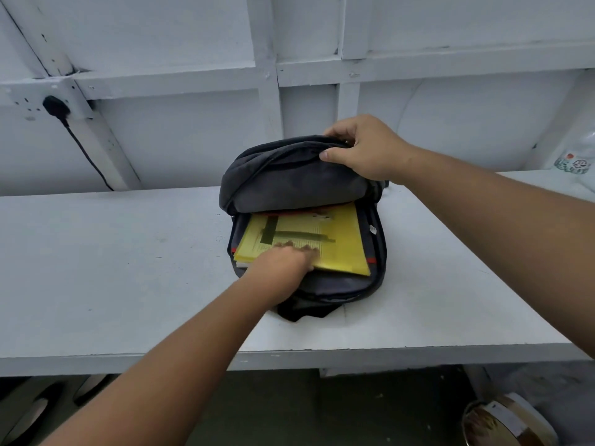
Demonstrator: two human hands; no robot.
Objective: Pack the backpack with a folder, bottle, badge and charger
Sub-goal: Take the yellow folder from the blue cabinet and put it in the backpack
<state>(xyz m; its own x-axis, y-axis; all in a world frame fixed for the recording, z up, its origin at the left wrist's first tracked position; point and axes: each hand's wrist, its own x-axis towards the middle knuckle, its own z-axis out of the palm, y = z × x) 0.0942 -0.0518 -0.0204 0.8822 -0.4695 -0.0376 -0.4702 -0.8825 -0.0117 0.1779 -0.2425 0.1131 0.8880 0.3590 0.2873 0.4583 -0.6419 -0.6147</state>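
A dark grey backpack lies on the white table with its main compartment unzipped. A yellow folder with printed sheets sits inside the opening, its near edge sticking out. My left hand lies flat on the folder's near left part, fingers straight and pressing on it. My right hand grips the backpack's raised front flap at its far right edge and holds it up. Bottle, badge and charger are not in view.
A black plug and cable hang on the wall at the far left. A clear plastic bag sits at the far right. A round tin stands on the floor below the table's front edge.
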